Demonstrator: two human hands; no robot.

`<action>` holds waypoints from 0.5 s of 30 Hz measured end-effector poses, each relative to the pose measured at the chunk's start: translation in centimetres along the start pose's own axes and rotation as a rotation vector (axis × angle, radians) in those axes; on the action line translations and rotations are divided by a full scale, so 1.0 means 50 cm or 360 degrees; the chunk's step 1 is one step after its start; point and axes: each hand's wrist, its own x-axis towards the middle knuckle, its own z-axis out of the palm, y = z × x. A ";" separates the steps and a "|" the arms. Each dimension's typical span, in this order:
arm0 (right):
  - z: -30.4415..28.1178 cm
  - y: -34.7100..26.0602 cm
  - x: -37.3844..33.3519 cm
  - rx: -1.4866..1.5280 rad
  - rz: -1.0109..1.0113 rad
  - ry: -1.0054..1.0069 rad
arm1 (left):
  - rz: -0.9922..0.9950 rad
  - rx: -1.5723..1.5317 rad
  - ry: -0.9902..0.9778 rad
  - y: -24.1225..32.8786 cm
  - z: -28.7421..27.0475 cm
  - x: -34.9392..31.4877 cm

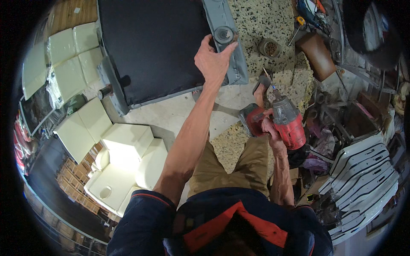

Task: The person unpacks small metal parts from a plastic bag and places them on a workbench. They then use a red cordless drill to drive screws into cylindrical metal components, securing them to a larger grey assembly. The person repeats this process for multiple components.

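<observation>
My left hand [212, 63] reaches forward, thumb and fingers spread to either side of a round, dark furniture leg [224, 35], gripping it against the grey edge of an upturned upholstered piece [158, 42] with a black cloth underside. In my right hand [273, 130] is a red and grey cordless drill [289, 121], held by its handle. Its long bit points up and away, with what looks like a screw at the tip. Beyond the drill, a jar of screws [270, 48] stands on a speckled foam sheet [252, 25].
Cream padded furniture [128, 149] stands on the floor at left, with wrapped cream cushions [72, 55] behind it. A yellow-handled screwdriver [300, 21] lies at far right. White slatted panels [363, 183] and scattered metal parts crowd the right side. A second leg [104, 91] projects from the upholstered piece's left corner.
</observation>
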 end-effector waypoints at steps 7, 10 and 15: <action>-0.032 0.010 0.003 -0.0164 -0.0049 0.0050 | 0.0291 -0.0289 -0.0122 -0.046 0.019 0.051; -0.029 0.012 0.010 -0.0229 -0.0159 0.0063 | 0.0363 -0.0550 -0.0344 -0.053 -0.005 0.086; -0.001 -0.008 0.013 -0.0176 -0.0203 0.0109 | 0.0360 -0.0065 -0.0664 -0.053 -0.035 0.112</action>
